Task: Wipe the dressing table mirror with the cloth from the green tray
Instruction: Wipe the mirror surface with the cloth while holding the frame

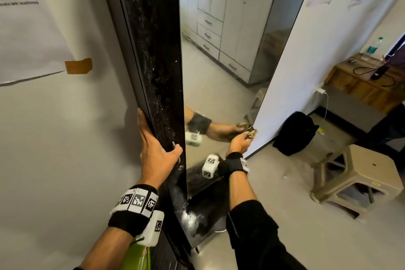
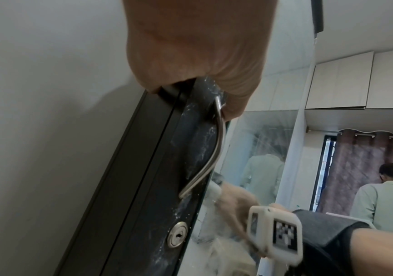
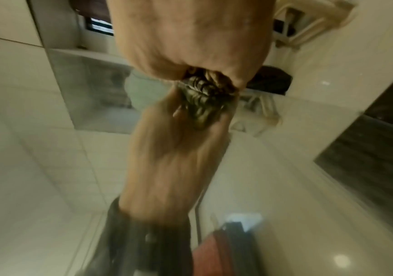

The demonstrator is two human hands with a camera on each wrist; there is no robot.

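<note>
The tall mirror (image 1: pixel 219 72) sits in a black, dust-speckled door frame (image 1: pixel 157 50) that stands ajar from the wall. My left hand (image 1: pixel 156 151) grips the frame's edge, fingers behind it and thumb in front by the metal handle (image 2: pixel 216 145); a keyhole (image 2: pixel 177 237) lies below. My right hand (image 1: pixel 240 142) holds a bunched dark patterned cloth (image 1: pixel 251 132) against the glass at the mirror's lower right edge. In the right wrist view the cloth (image 3: pixel 204 95) meets its own reflection under my right hand (image 3: pixel 185 37).
A beige plastic stool (image 1: pixel 361 177) and a black backpack (image 1: pixel 293 133) stand on the floor to the right. A wooden desk (image 1: pixel 361 81) holds a bottle (image 1: pixel 374 47) and cables. Something green (image 1: pixel 140 256) shows under my left forearm. Another person (image 2: pixel 388 196) stands behind.
</note>
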